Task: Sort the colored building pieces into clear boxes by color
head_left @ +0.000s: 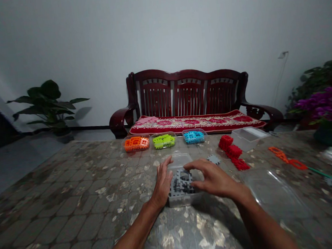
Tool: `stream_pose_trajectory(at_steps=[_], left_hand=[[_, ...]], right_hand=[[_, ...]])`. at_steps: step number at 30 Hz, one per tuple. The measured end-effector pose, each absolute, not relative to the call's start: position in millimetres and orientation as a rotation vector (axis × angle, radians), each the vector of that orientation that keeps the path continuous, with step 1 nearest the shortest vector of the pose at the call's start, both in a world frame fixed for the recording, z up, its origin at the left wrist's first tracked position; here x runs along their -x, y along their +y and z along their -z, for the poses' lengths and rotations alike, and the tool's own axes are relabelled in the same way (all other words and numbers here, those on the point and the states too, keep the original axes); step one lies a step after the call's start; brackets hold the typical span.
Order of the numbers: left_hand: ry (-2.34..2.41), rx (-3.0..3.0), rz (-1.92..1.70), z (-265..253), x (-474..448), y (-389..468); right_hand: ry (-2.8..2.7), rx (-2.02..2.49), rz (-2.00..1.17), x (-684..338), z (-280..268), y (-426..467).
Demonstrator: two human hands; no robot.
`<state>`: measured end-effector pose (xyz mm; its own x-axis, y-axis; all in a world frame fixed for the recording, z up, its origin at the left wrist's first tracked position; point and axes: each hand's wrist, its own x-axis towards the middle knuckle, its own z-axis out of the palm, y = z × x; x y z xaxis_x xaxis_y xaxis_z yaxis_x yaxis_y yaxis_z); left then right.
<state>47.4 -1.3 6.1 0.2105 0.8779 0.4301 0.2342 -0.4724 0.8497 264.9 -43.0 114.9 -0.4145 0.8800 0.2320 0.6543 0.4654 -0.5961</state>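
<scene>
Centre: three tubs [164, 146]. Lower centre: one clear box [183, 202], its pieces [178, 184] grey, notched. Left hand [162, 185] open beside it; right hand [211, 177] over them, grip unclear.

Head-worn view from close above the table [75, 208], forward and down, bench [190, 95] beyond.

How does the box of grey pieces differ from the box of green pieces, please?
The box of grey pieces sits between left hand and right hand, while the box of green pieces stands farther back, untouched. The grey pieces look muted, the green pieces bright. Both boxes are clear.
</scene>
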Motion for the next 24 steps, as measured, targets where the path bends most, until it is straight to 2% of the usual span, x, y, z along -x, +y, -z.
stream_pose_trajectory(at_steps=[10, 19, 24], left_hand=[[1.002, -1.829, -1.292, -4, -48, -2], [1.017, -1.843, -1.282, -4, -48, 1], [1.01, -1.849, -1.277, -6, -48, 0]], right_hand=[[-2.145, 1.24, -0.348, -261, -91, -27], [-1.901, 2.079, -0.061, -325, -84, -6], [-1.848, 2.35, -0.029, -329, -80, -3]])
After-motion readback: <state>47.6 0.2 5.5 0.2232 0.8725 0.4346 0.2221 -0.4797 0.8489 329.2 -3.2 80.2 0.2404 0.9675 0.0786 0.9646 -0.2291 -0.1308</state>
